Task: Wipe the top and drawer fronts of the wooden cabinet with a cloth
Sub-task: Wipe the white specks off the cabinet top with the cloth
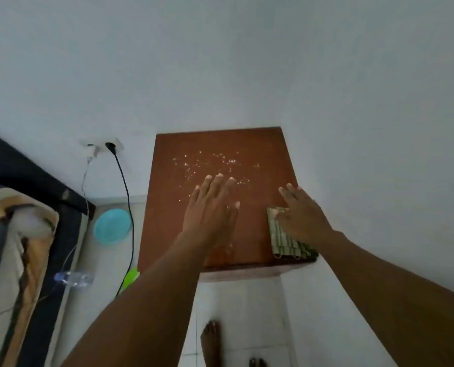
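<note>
Wooden cabinet (pixel 167 229) stands in the corner where two white walls meet, seen from above so that its reddish-brown top fills the middle of the view; a narrow strip of its front shows below the near edge. White specks (pixel 215 165) lie scattered across the far half of the surface.

A folded green striped cloth (pixel 282 243) lies on the near right corner of the top, close to the right-hand wall. The right hand (pixel 302 215) rests flat on it, its fingers (pixel 289 189) straight and slightly apart, reaching past the cloth's far edge, with the thumb lying on the cloth.

The left hand (pixel 210 207) is stretched out over the middle of the top, palm down, fingers straight and close together, thumb held out to the side. Whether it touches the wood cannot be told.

Left of the cabinet a black cable (pixel 126 197) hangs from a wall socket (pixel 104 147) to the tiled floor (pixel 241 308), beside a light blue bowl (pixel 112 225) and a clear plastic bottle (pixel 73 278). A bed (pixel 9 234) fills the left edge. A bare foot (pixel 211 340) stands on the tiles below.
</note>
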The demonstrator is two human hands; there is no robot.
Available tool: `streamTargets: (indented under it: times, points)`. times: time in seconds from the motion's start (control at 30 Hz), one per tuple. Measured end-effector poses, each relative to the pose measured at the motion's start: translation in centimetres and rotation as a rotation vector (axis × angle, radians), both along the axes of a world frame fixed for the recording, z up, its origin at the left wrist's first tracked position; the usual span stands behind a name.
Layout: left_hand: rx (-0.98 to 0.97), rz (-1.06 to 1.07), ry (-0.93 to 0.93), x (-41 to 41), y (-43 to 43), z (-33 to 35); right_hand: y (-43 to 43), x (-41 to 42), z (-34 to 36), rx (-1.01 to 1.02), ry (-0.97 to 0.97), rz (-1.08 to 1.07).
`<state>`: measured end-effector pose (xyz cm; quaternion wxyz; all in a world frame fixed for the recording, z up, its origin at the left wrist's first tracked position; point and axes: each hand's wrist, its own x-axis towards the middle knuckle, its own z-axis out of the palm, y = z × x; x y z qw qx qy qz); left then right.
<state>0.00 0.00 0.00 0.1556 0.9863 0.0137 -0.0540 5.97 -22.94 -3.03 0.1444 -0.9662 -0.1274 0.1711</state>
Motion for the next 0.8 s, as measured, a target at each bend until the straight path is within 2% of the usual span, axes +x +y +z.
streamTargets:
  times: [0.17, 0.33, 0.63, 0.8]
  points:
    - [0.045, -0.078, 0.045, -0.8, -1.4, -10.1, -1.5, -0.1, -9.9, -0.147, -0.124, 0.024]
    - [0.034, -0.132, 0.011, 0.6, -2.0, -15.6, -2.0, -1.3, -15.0, -0.187, -0.260, 0.020]
    - [0.036, -0.130, 0.038, 0.8, -3.0, -19.3, -1.6, -1.3, -16.5, -0.229, -0.300, 0.003]
    - [0.024, -0.138, 0.023, 1.5, -3.2, -19.5, -1.5, -1.2, -16.7, -0.154, -0.342, -0.019]
